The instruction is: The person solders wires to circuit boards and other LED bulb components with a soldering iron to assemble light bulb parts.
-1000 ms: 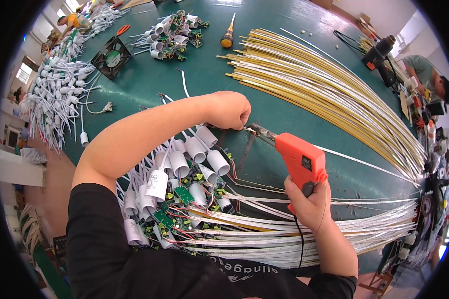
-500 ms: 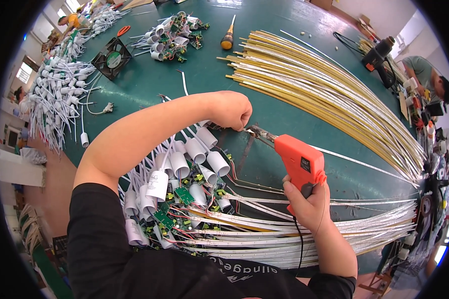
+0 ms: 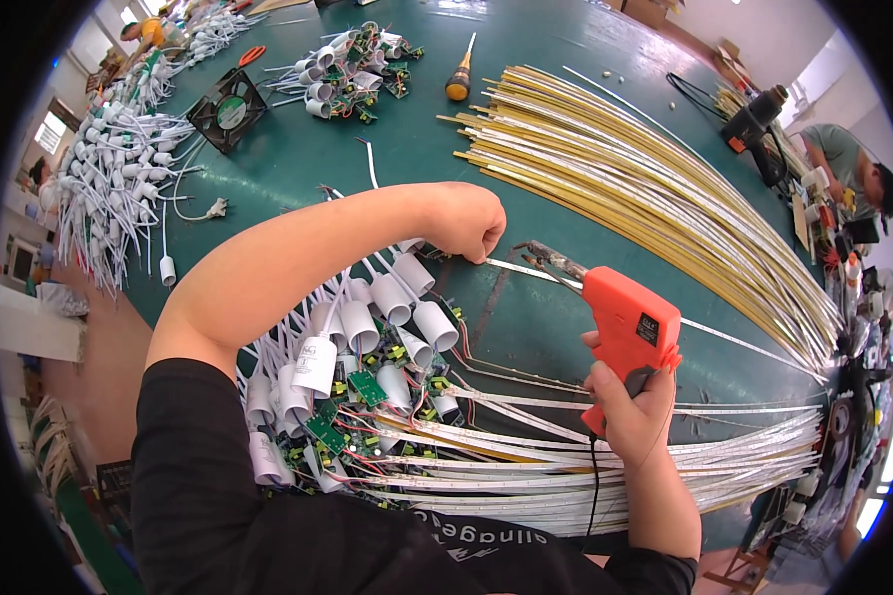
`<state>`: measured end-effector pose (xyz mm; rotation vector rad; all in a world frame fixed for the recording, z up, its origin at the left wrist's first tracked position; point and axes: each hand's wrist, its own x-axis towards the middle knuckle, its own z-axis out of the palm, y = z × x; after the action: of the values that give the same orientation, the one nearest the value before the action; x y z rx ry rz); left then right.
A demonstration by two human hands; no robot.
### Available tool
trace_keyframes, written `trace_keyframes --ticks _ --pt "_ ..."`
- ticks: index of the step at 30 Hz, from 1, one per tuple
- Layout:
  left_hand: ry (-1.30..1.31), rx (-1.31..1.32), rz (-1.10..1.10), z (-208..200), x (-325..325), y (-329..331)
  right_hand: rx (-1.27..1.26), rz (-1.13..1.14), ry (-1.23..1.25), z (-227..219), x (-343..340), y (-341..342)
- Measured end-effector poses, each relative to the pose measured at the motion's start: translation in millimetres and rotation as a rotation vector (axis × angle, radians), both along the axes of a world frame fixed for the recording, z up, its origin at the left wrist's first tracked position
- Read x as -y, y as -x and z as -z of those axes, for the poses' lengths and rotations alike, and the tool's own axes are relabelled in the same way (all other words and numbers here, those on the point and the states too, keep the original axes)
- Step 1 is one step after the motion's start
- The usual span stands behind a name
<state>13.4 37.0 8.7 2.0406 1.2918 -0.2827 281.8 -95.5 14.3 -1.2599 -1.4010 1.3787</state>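
Note:
My right hand (image 3: 640, 412) is wrapped round the handle of a red soldering gun (image 3: 627, 319). The gun's dark metal tip points left toward my other hand, a short gap away from its fingertips. In a pinch, my left hand (image 3: 471, 223) holds the end of a thin white LED strip (image 3: 526, 270), which runs off to the right beneath the gun. Anything else between those fingers is hidden. Under my left forearm lies a heap of white plastic lamp caps (image 3: 357, 325) with green circuit boards (image 3: 367, 388) and red and white wires.
White LED strips (image 3: 526, 481) joined to the heap stretch right along the near edge. Beyond them lie a bundle of yellow and white strips (image 3: 605, 149), a screwdriver (image 3: 458, 79), a black fan (image 3: 228, 111) and a heat gun (image 3: 756, 119). A co-worker (image 3: 843, 164) sits at right.
The soldering gun has moved right with my right hand, and its tip has left the spot by my left fingertips. My left hand has hardly moved.

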Motion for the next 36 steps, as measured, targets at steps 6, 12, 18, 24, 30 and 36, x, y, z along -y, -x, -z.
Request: trace_keyframes --ticks 6,12,18,24,30,36 --pt "-0.005 0.000 0.013 3 -1 1 0.004 0.008 -0.036 -3 0 -2" --pt "0.005 -0.015 0.015 3 -2 0 -0.020 0.038 -0.045 -3 -1 -4" --pt "-0.007 -0.006 0.000 1 0 0 -0.013 0.015 -0.119 -3 -2 -9" --pt "-0.011 -0.018 0.006 1 0 0 -0.037 0.037 -0.160 -5 -3 -14" --pt "-0.005 -0.031 -0.006 1 0 -1 -0.048 0.050 -0.148 -7 -2 -16" --pt "-0.030 -0.030 -0.002 1 4 -4 -0.028 0.043 -0.171 -10 1 -18"
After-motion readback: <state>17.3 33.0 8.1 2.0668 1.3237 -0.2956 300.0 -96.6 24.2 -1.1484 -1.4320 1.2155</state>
